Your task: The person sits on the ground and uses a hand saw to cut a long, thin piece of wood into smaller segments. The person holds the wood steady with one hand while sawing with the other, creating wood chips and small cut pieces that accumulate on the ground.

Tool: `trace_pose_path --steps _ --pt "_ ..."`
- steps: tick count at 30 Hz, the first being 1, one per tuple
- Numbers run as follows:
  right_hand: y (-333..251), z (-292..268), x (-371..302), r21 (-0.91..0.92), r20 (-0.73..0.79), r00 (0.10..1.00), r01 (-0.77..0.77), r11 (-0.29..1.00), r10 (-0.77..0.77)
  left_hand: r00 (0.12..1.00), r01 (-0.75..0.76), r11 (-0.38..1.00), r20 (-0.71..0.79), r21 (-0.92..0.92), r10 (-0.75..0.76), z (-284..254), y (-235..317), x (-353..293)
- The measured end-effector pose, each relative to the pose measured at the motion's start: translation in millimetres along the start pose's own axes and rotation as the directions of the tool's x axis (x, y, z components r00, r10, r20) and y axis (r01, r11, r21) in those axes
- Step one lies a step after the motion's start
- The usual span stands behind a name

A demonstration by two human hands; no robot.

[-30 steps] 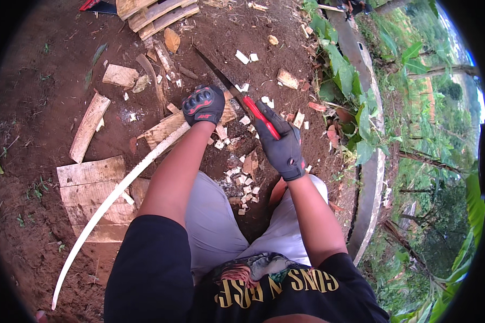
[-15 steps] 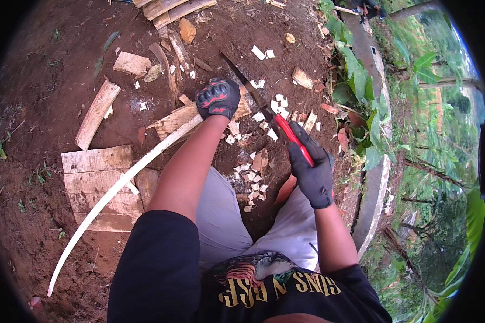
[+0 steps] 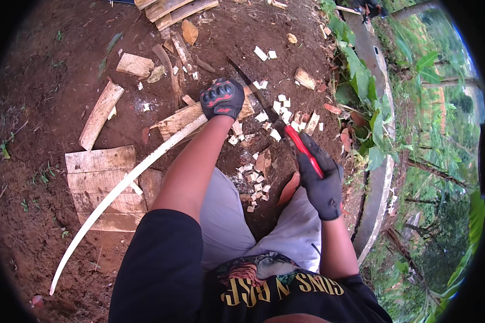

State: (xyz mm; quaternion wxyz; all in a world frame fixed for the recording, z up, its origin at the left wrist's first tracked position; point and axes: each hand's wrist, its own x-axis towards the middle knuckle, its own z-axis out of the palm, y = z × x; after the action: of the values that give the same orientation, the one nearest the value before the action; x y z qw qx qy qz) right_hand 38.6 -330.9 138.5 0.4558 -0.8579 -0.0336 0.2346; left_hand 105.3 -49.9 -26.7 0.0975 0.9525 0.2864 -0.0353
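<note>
Nearest are the grey trousers (image 3: 223,210), knees apart. Just past them, the right hand (image 3: 322,183), gloved, has a red-handled saw (image 3: 280,126); its fingers are closed along the handle, so the grip sits against the palm with the blade pointing forward and left, past the other hand. Left hand (image 3: 222,99), also gloved, is knuckles-up, fingers curled down over a long pale stick (image 3: 108,200). Fingertips are hidden, and I can't tell if the blade touches the stick. The stick runs from under that hand back to the lower left, crossing a wood block (image 3: 178,119) and some flat boards (image 3: 102,185). Little pale offcuts (image 3: 258,188) are scattered on the dirt between the hands and the knees, more beside the blade. Further out: a split log piece (image 3: 101,116) at left, a dry brown leaf (image 3: 189,32), then stacked planks (image 3: 183,11).
</note>
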Motion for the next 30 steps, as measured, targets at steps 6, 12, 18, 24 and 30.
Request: trace_pose_path --steps 6,12,18,24,30 --pt "19 40 61 0.079 -0.042 0.992 0.119 0.99 -0.116 0.997 0.016 1.0 0.08 -0.003 -0.016 -10 2 2" --pt "-2 -63 -86 -0.182 0.048 0.996 0.088 0.979 -0.08 1.0 0.008 1.0 -0.014 -0.017 -0.008 -6 -6 2" --pt "3 11 8 -0.105 -0.048 0.98 0.189 0.976 -0.195 0.993 0.025 0.999 0.113 -0.027 -0.022 -7 -3 -1" --pt "15 52 72 0.048 -0.06 0.971 0.233 0.971 -0.23 0.995 0.056 0.998 0.082 -0.02 -0.054 -3 0 0" --pt "33 -29 -57 -0.06 0.015 0.998 0.054 0.997 -0.053 0.998 0.044 0.999 0.04 -0.014 -0.044 -6 0 3"
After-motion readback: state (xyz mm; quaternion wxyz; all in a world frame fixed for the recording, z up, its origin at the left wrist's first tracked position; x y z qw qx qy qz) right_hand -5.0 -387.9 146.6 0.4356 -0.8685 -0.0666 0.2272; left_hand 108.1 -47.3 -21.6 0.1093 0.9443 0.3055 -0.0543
